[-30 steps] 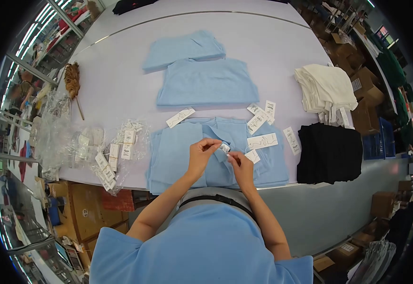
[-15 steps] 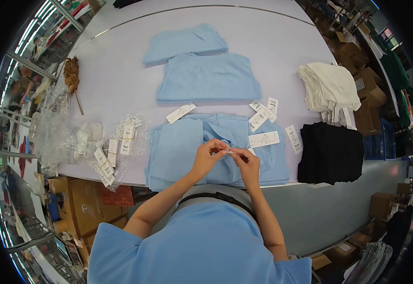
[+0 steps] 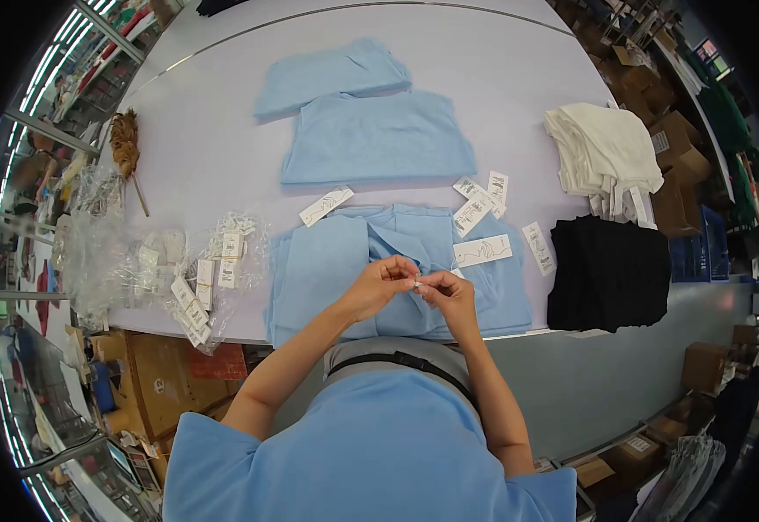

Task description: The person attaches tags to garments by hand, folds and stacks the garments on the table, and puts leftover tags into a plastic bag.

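My left hand [image 3: 378, 289] and my right hand [image 3: 449, 297] meet fingertip to fingertip over a light blue folded garment [image 3: 319, 278]. Both pinch a small white piece [image 3: 417, 284], mostly covered by the fingers; its kind is too small to make out. A white hang tag [image 3: 482, 251] with a line drawing lies on the garment, just beyond my right hand. Another hang tag [image 3: 326, 206] rests at the garment's far left edge. Several barcode tags [image 3: 473, 214] overlap at its far right, and one more tag [image 3: 538, 249] lies on the table to the right.
Beyond are two light blue folded stacks [image 3: 379, 139]. White garments [image 3: 601, 148] and black garments [image 3: 607, 274] sit on the right. Bundled tags [image 3: 231, 261] and clear plastic bags [image 3: 92, 235] lie left, near a brown feather duster [image 3: 124, 143]. The table's front edge [image 3: 519, 334] runs before my waist.
The fingertips of both hands have shifted slightly around the small white piece and stay pinched together. The whole view has moved a little; the garments and tags lie as before.
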Motion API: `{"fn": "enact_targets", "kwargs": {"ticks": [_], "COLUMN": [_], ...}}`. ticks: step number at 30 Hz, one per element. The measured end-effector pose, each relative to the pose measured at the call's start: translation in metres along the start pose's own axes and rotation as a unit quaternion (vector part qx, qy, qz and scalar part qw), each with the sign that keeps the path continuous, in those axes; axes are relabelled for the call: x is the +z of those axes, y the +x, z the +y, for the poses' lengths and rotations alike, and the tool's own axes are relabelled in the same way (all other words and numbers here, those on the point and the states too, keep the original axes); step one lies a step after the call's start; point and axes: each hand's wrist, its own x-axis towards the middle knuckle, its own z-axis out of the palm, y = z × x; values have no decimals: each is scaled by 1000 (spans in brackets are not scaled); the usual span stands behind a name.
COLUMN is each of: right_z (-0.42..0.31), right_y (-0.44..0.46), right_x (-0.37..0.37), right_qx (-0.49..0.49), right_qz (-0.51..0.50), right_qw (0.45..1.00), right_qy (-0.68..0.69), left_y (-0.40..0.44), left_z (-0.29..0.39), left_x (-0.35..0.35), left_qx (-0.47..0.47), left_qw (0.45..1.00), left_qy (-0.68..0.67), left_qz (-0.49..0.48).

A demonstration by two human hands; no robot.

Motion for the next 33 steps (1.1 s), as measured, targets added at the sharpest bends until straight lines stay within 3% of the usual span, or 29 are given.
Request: {"fn": "enact_targets", "kwargs": {"ticks": [5,10,11,12,13,14,15,17,18,20,21,22,23,25,27,28,30,33], "right_z": [-18,-28,-29,-31,-29,-21,-15,10,14,18,11,6,-1,-16,3,7,19,44], "right_y": [14,26,26,29,36,48,58,51,50,49,48,46,39,29,10,3,-5,-14], "right_x": [-10,-12,-12,-13,-23,-43,-64,-105,-120,-147,-155,-162,-158,-135,-113,-93,-62,-62], "right_qx": [-10,-31,2,34,34,-150,-325,-299,-299,-196,-201,-203,-201,-261,-226,-194,-270,-214], "right_qz": [-84,-101,-82,-63,-61,29,120,119,126,86,166,244,247,362,189,116,97,138], "right_qw": [993,980,984,987,988,939,820,662,663,729,743,752,753,702,874,927,880,881], "right_qy": [-83,-169,-155,-142,-141,-309,-455,-676,-675,-651,-616,-577,-576,-555,-386,-298,-378,-399], "left_y": [4,10,10,13,17,22,28,37,38,43,45,48,52,61,68,72,77,91], "left_z": [6,-9,-9,-7,-2,2,8,6,2,0,6,14,27,48,58,62,68,80], "left_x": [-8,-11,-12,-12,-11,-11,-9,-19,-30,-45,-41,-38,-31,-21,-12,-8,-3,-10], "left_qx": [-41,-55,-59,16,89,164,235,217,189,131,132,98,62,-8,-19,-32,-59,-31], "left_qw": [998,996,996,994,954,877,764,734,700,620,619,693,760,867,886,905,936,942], "left_qy": [-36,-70,-70,105,277,438,581,633,684,774,774,714,647,496,463,424,343,327], "left_qz": [-25,-23,-22,27,72,114,152,115,75,-5,-9,6,20,50,17,-10,-63,-69]}}
